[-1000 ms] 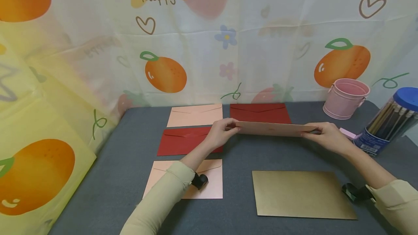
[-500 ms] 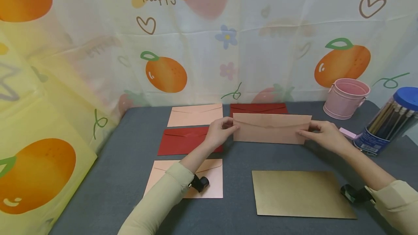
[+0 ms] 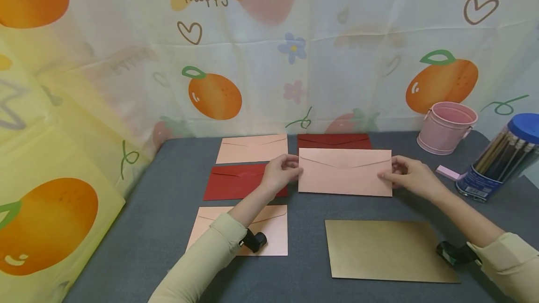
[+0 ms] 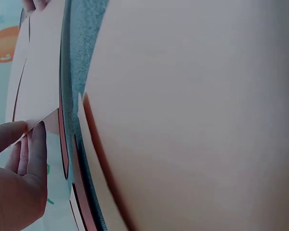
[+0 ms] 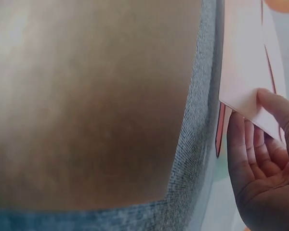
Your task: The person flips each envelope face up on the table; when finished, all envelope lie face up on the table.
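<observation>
A pale pink envelope [image 3: 345, 176], its pointed flap facing up, is held by both hands over the table's middle. My left hand [image 3: 281, 172] pinches its left edge between thumb and fingers; my right hand [image 3: 410, 176] pinches the right edge. In the right wrist view the thumb [image 5: 274, 103] lies on the envelope's face, with the other fingers [image 5: 238, 144] beneath. Behind it, a red envelope [image 3: 334, 140] is partly covered. Left of it lie a pink envelope [image 3: 252, 149], a red envelope [image 3: 236, 183] and another pink envelope [image 3: 269, 214] in a column.
A gold-brown sheet [image 3: 387, 249] lies on the dark grey table [image 3: 139, 228] at front right. At the back right stand a pink bucket [image 3: 446, 130] and a blue-lidded tub of pencils [image 3: 498, 160], with a small pink block [image 3: 447, 172] beside it. A fruit-print cloth [image 3: 261, 78] hangs behind.
The held envelope was almost edge-on; its flap face has tilted up toward the head camera. It has also come slightly nearer and left, with the right hand following.
</observation>
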A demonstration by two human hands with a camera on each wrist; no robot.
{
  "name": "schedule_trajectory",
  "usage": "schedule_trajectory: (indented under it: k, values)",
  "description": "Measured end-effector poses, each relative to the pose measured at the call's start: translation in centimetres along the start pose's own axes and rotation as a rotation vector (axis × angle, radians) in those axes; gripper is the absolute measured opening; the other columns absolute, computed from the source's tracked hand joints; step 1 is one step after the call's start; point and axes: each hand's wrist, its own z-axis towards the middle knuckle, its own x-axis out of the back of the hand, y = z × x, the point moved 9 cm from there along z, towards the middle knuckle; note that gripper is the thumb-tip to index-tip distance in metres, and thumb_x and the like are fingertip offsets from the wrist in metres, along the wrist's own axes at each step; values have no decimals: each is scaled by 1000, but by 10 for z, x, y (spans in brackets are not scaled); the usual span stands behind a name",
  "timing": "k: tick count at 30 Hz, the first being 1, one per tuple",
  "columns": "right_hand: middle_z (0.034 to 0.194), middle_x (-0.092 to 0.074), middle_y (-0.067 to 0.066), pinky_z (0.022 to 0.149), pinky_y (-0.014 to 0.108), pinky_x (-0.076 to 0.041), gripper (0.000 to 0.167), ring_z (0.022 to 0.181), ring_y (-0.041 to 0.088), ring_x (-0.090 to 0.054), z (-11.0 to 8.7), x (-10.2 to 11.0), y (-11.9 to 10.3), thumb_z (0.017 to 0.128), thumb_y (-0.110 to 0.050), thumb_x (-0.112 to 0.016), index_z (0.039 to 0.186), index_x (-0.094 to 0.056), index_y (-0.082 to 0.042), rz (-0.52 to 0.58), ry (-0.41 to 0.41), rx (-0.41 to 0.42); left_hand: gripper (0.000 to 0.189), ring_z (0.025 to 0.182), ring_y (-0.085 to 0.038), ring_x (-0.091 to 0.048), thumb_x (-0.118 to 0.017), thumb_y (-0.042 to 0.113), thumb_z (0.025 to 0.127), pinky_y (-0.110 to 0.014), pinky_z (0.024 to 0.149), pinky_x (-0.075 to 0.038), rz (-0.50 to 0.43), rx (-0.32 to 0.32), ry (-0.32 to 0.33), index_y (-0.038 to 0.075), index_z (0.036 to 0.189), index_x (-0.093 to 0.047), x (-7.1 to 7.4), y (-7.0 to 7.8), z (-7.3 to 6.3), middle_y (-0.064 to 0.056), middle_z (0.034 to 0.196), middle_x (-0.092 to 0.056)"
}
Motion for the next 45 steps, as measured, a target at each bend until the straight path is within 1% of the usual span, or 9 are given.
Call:
schedule_trajectory:
  k: [6,11,14,19,26,33,40,42,45]
  values:
    - [94,-63,12,65,23,-54,66,75,14,-63,2,-4,4,89,-33,-72,132,-47,9,-3,-32,-53,42,83,-16,-65,-71,4,87,-30,75,-57,40,-28,-14,4,127,-60,1,1,-3,-8,99,-64]
    - [105,-63,17,69,24,-52,78,82,16,-64,4,-9,5,88,-31,-74,141,-35,13,-13,-72,-68,47,87,-18,-66,-71,4,85,-31,77,-56,103,-24,-12,6,131,-58,1,-1,-4,-7,101,-65]
    - [107,-63,19,70,28,-51,78,85,20,-65,4,-12,3,88,-29,-74,141,-34,13,-33,-84,-58,48,90,-19,-66,-71,4,85,-31,77,-55,152,-24,-9,6,131,-58,1,-1,-5,-8,102,-65]
    - [109,-62,21,70,32,-50,76,89,26,-63,3,-13,1,88,-30,-73,140,-36,12,-71,-82,-47,50,94,-22,-66,-71,4,85,-31,78,-55,191,-25,-31,4,133,-57,0,-2,-6,-10,105,-65]
    - [109,-61,21,67,32,-48,75,89,26,-61,5,-16,5,88,-33,-73,139,-40,10,-107,-89,-55,53,97,-24,-66,-71,2,84,-31,76,-55,264,-65,-79,-1,134,-55,-4,0,-8,-13,109,-65]
    - [106,-61,18,66,32,-48,73,89,27,-60,5,-17,5,87,-35,-73,137,-44,10,-140,-91,-48,55,99,-26,-65,-72,1,83,-32,81,-55,326,-112,-113,-5,134,-54,-8,4,-9,-16,113,-63]
    - [103,-61,15,65,31,-47,73,89,27,-58,6,-17,5,87,-35,-74,135,-46,12,-187,-93,-27,57,102,-26,-62,-73,3,83,-30,78,-54,401,-139,-146,-5,135,-53,-14,7,-9,-17,121,-61]
    - [101,-61,14,63,31,-45,73,88,27,-57,6,-17,4,87,-35,-74,135,-46,13,-199,-98,-19,54,101,-27,-62,-73,3,83,-30,78,-54,427,-150,-151,-6,133,-55,-16,9,-10,-18,119,-61]
    - [100,-60,13,63,31,-44,73,86,26,-56,6,-18,2,86,-34,-74,134,-47,14,-219,-104,-8,33,97,-26,-61,-72,3,82,-29,74,-52,477,-176,-158,-6,112,-64,-18,12,-11,-17,108,-60]
